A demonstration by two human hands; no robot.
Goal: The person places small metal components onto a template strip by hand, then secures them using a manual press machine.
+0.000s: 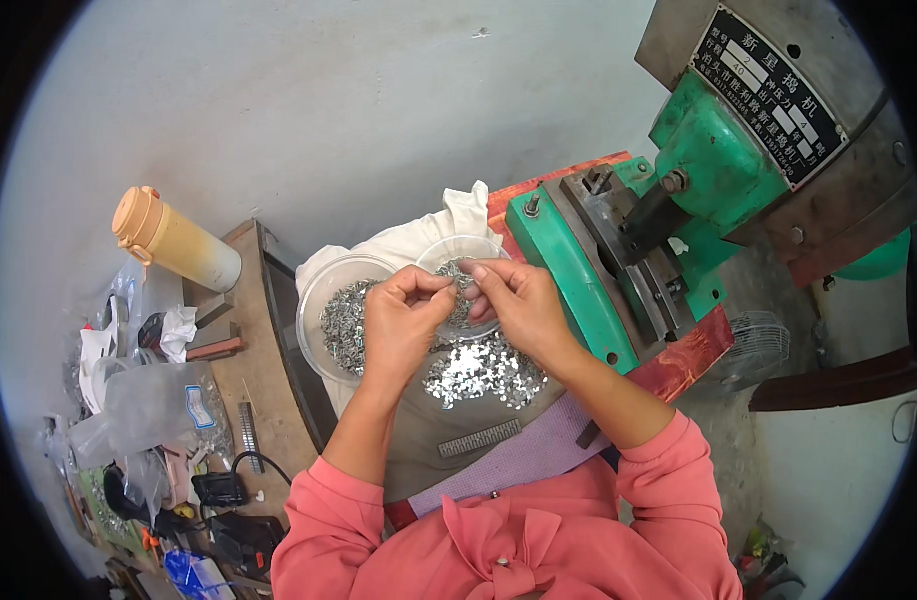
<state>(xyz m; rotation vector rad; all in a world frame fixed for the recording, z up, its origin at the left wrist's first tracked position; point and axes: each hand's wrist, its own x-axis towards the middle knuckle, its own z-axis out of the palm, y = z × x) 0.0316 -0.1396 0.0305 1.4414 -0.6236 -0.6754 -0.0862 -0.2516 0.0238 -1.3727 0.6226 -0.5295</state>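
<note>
Many metal pieces [486, 372] | flat, shiny silver | left hand [403, 322], right hand [526, 308]: grip pinched narrow, contents unclear

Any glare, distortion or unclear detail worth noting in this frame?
Head view: scattered metal pieces glare white in patches; head view: black surrounds the fisheye circle, and the wooden bench looks bowed along its edge; head view: anything pinched by the left hand or right hand is too small to identify.
</note>
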